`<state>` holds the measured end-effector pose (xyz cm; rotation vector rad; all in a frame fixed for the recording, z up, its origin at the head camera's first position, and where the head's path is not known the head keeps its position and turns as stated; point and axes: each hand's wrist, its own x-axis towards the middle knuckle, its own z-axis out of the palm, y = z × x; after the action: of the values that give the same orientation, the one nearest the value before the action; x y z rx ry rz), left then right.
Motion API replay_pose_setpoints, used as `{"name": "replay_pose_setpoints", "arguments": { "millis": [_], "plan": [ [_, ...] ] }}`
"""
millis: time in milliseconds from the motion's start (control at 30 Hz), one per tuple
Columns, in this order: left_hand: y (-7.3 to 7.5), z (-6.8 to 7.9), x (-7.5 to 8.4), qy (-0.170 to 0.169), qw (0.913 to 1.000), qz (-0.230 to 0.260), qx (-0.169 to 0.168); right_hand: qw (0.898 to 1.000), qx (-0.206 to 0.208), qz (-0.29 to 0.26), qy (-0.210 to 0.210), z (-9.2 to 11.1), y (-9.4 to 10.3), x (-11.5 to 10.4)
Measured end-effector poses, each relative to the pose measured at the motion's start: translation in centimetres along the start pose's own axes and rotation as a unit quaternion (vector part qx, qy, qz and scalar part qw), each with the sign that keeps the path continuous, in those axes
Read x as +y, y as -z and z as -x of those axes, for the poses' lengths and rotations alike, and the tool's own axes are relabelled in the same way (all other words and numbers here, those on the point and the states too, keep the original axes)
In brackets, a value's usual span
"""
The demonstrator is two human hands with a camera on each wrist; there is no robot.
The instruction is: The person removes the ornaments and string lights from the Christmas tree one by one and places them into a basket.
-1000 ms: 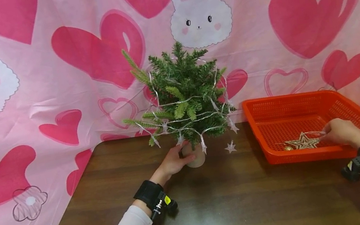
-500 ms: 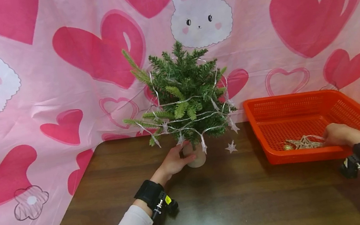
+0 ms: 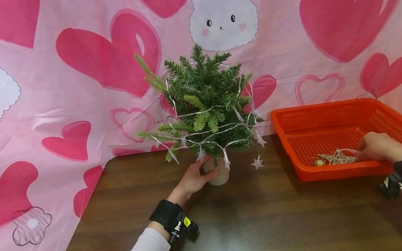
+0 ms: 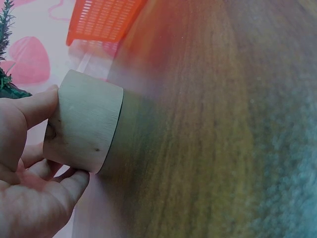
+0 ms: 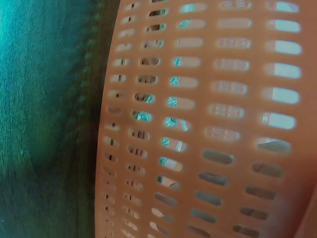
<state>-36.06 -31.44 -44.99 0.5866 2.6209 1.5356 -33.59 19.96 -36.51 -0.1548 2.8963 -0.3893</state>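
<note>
A small artificial Christmas tree (image 3: 208, 97), wrapped in a clear string of star lights, stands on the table in a round wooden pot (image 4: 86, 121). My left hand (image 3: 193, 178) grips this pot, thumb on one side and fingers curled under the other in the left wrist view. My right hand (image 3: 378, 147) reaches into the orange basket (image 3: 287, 148), fingers curled down at a glittery gold star ornament (image 3: 337, 157) and pinching its edge. Its fingertips are partly hidden. A small gold ball (image 3: 319, 162) lies beside the star. The right wrist view shows mostly the basket's slotted wall (image 5: 208, 124).
One star light (image 3: 257, 162) of the string lies on the brown wooden table (image 3: 220, 234), between pot and basket. A pink cloth (image 3: 108, 101) with hearts and rabbits hangs right behind the table.
The star ornament, earlier lying face up, has tipped and shifted slightly as my right hand moved a little left and down. My left hand has stayed on the pot.
</note>
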Motion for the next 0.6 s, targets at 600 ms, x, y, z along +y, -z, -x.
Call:
{"name": "replay_pose_setpoints", "arguments": {
  "millis": [600],
  "plan": [
    [-0.1,-0.2,-0.1,-0.011,0.9999,-0.009,0.001,0.986,0.160,-0.008,0.051,1.2,0.6,-6.1]
  ]
}}
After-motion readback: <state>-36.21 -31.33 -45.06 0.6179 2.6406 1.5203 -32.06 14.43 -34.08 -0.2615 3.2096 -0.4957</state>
